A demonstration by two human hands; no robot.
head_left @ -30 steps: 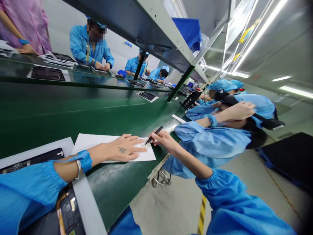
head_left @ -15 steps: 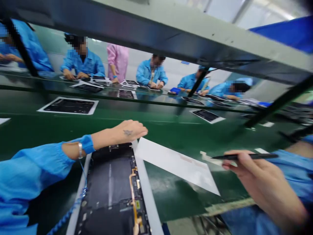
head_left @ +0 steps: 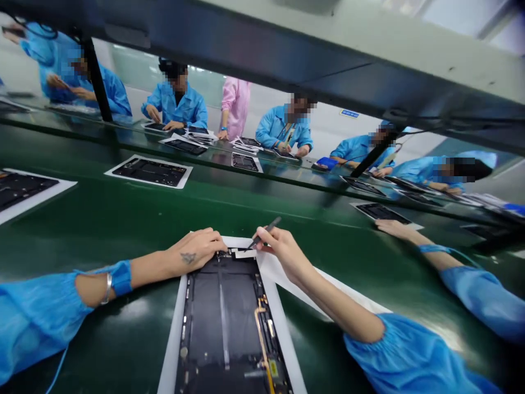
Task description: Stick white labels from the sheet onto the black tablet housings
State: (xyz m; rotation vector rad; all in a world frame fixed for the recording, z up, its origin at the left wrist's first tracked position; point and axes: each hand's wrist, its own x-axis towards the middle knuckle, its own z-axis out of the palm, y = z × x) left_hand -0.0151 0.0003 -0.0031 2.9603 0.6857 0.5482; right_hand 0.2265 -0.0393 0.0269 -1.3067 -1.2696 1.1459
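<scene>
Person's station: opened tablet [head_left: 229, 323] lies flat on a white tray [head_left: 172, 339] on the green desk [head_left: 102, 219], right in front of them. Back is off, internals exposed, orange flex cable [head_left: 259, 317] visible down the right side.

Left hand [head_left: 192, 254]: fingers loosely curled, tips pressing on the tablet's top-left edge, nothing gripped. Blue wrist strap [head_left: 122, 277] on that arm.

Right hand [head_left: 283, 251]: pinching a thin black tool [head_left: 264, 231] like a pen, tip down at a small white patch [head_left: 245, 253] on the top edge. Can't tell if the tip is touching.

Progress, my read: work sits at the top edge only; rest of the board looks untouched, no cover nearby. So early to mid, not closing up.

A white sheet [head_left: 348, 295] lies under the right forearm. A neighbour's hand [head_left: 389, 227] rests flat on the desk, well to the right.

Surface: long glossy green line, more opened tablets on white trays [head_left: 150, 171] spaced along it. Shelf beam [head_left: 328, 60] overhead. People in blue coats [head_left: 176, 106] work on the far side, one in pink [head_left: 234, 104].
</scene>
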